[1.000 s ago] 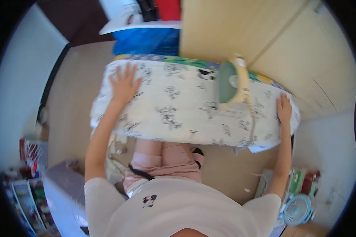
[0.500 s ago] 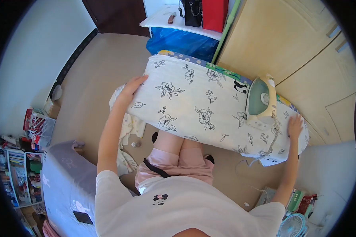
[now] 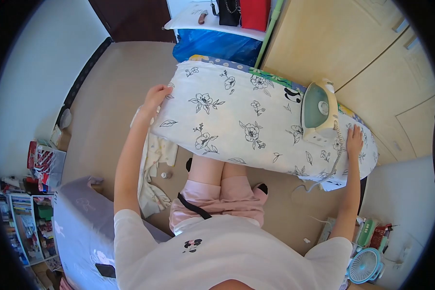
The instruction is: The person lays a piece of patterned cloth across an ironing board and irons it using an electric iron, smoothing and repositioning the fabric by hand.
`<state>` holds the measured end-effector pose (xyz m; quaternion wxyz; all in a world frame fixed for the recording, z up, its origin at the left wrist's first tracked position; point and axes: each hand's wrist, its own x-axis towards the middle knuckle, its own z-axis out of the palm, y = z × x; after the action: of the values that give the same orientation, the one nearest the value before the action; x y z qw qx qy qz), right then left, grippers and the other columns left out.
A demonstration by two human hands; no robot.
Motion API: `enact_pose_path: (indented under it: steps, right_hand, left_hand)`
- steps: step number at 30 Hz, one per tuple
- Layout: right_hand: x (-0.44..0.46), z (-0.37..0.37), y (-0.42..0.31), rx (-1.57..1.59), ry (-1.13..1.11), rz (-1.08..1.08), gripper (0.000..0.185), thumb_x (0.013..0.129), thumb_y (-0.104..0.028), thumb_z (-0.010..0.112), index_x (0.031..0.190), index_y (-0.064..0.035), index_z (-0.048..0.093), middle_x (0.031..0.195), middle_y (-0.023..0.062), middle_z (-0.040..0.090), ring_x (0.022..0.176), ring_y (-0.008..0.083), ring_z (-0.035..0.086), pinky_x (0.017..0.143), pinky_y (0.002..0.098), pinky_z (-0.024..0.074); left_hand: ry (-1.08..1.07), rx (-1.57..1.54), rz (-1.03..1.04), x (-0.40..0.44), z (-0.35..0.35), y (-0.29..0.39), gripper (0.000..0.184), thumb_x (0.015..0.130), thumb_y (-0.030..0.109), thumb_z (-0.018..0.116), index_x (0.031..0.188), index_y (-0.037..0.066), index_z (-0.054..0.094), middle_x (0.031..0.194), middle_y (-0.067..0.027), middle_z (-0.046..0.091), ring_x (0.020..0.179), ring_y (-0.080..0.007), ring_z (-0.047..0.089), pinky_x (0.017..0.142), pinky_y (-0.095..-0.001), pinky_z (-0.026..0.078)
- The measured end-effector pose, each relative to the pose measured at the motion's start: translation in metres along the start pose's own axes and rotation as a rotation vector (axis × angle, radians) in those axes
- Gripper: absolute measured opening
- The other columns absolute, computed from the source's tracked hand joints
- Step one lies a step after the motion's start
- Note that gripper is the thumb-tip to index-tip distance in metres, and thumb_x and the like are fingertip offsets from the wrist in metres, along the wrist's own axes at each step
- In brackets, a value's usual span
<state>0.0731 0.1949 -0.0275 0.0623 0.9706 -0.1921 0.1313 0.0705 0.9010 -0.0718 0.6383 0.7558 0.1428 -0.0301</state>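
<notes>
White fabric with black line-drawn flowers (image 3: 217,125) lies spread over an ironing board (image 3: 227,64), whose patterned cover shows along the far edge. At the left end, my left hand (image 3: 156,96) pinches the fabric's edge. My right hand (image 3: 355,140) rests flat on the cloth near the board's right end, fingers stretched out. Between that hand and the middle of the board, a cream iron with a green soleplate side (image 3: 319,113) stands on its heel, its cord (image 3: 340,152) trailing down past my right hand.
Light wooden cabinets (image 3: 362,53) stand close behind the board. Below its left end hangs a cream cloth (image 3: 154,193), near a small bottle (image 3: 166,175) on the floor. A bed with a phone (image 3: 105,270) is at lower left, and a blue fan (image 3: 365,266) at lower right.
My left hand has shifted slightly left and closed on the fabric's edge. My right hand has slid a little up along the cloth. The view has shifted slightly.
</notes>
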Motion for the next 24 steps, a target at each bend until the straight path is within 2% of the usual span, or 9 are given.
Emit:
enact_pose_path:
  steps: [2, 6, 9, 11, 12, 14, 15, 17, 24]
  right_hand:
    - [0.000, 0.002, 0.002, -0.005, 0.010, -0.009, 0.051, 0.087, -0.044, 0.032, 0.131, -0.0188, 0.033, 0.138, 0.0053, 0.028, 0.128, 0.0261, 0.022, 0.102, 0.0450, 0.0161]
    - [-0.002, 0.002, 0.002, -0.009, 0.027, -0.008, 0.051, 0.087, -0.045, 0.032, 0.131, -0.0190, 0.033, 0.137, 0.0055, 0.029, 0.128, 0.0262, 0.023, 0.102, 0.0445, 0.0169]
    - [0.000, 0.002, 0.003, 0.000, 0.004, -0.013, 0.052, 0.086, -0.045, 0.032, 0.131, -0.0189, 0.033, 0.137, 0.0056, 0.029, 0.128, 0.0263, 0.022, 0.102, 0.0439, 0.0168]
    - [0.000, 0.002, 0.004, -0.011, 0.002, 0.007, 0.052, 0.086, -0.046, 0.031, 0.131, -0.0188, 0.032, 0.137, 0.0056, 0.029, 0.128, 0.0265, 0.022, 0.103, 0.0439, 0.0167]
    - [0.002, 0.003, 0.004, -0.020, -0.009, 0.003, 0.053, 0.086, -0.046, 0.031, 0.131, -0.0187, 0.032, 0.137, 0.0055, 0.028, 0.128, 0.0267, 0.022, 0.103, 0.0438, 0.0167]
    - [0.004, 0.006, 0.006, -0.018, 0.002, 0.001, 0.053, 0.086, -0.046, 0.031, 0.132, -0.0187, 0.032, 0.137, 0.0053, 0.028, 0.128, 0.0268, 0.022, 0.103, 0.0436, 0.0167]
    - [0.003, 0.008, 0.007, -0.017, 0.016, -0.017, 0.054, 0.086, -0.047, 0.030, 0.132, -0.0187, 0.032, 0.138, 0.0052, 0.028, 0.128, 0.0270, 0.022, 0.103, 0.0434, 0.0167]
    - [0.002, 0.007, 0.007, -0.015, 0.010, -0.013, 0.054, 0.086, -0.048, 0.030, 0.132, -0.0187, 0.031, 0.138, 0.0052, 0.028, 0.128, 0.0273, 0.022, 0.103, 0.0434, 0.0170]
    - [0.016, 0.012, 0.014, -0.076, 0.015, -0.008, 0.057, 0.085, -0.050, 0.029, 0.133, -0.0187, 0.030, 0.138, 0.0045, 0.027, 0.127, 0.0287, 0.023, 0.102, 0.0439, 0.0184]
  left_hand:
    - [-0.081, -0.098, -0.137, -0.003, 0.000, 0.017, 0.025, 0.077, 0.029, 0.061, 0.090, 0.008, 0.057, 0.082, 0.0012, 0.055, 0.075, -0.0084, 0.049, 0.065, -0.0220, 0.037]
    - [-0.058, -0.124, -0.159, 0.019, 0.003, 0.015, 0.033, 0.072, 0.034, 0.063, 0.095, 0.011, 0.056, 0.087, 0.0009, 0.052, 0.079, -0.0092, 0.045, 0.064, -0.0238, 0.034]
    - [-0.004, -0.057, -0.104, 0.032, 0.021, 0.013, 0.043, 0.073, 0.035, 0.062, 0.106, 0.009, 0.053, 0.097, -0.0058, 0.053, 0.091, -0.0174, 0.047, 0.075, -0.0299, 0.038]
    - [0.453, 0.587, 0.538, 0.035, 0.044, 0.005, 0.051, 0.076, 0.036, 0.059, 0.116, 0.007, 0.047, 0.112, -0.0122, 0.050, 0.110, -0.0293, 0.041, 0.091, -0.0391, 0.033]
    - [0.439, 0.585, 0.550, 0.030, 0.056, 0.014, 0.051, 0.076, 0.036, 0.059, 0.116, 0.007, 0.047, 0.112, -0.0122, 0.050, 0.110, -0.0293, 0.041, 0.091, -0.0391, 0.033]
    - [0.185, 0.854, 1.001, 0.017, 0.080, 0.033, 0.056, 0.080, 0.038, 0.054, 0.125, 0.008, 0.039, 0.128, -0.0147, 0.038, 0.124, -0.0347, 0.025, 0.101, -0.0431, 0.022]
    - [0.169, 0.855, 1.007, 0.010, 0.094, 0.040, 0.056, 0.080, 0.038, 0.054, 0.125, 0.008, 0.039, 0.128, -0.0147, 0.038, 0.124, -0.0347, 0.025, 0.101, -0.0431, 0.022]
    - [-0.070, 1.045, 0.955, -0.002, 0.122, 0.047, 0.057, 0.083, 0.042, 0.046, 0.130, 0.012, 0.033, 0.137, -0.0115, 0.027, 0.129, -0.0331, 0.015, 0.103, -0.0439, 0.015]
    - [-0.067, 1.171, 0.867, -0.002, 0.152, 0.030, 0.059, 0.084, 0.051, 0.035, 0.132, 0.016, 0.031, 0.139, -0.0105, 0.024, 0.129, -0.0318, 0.014, 0.102, -0.0504, 0.008]
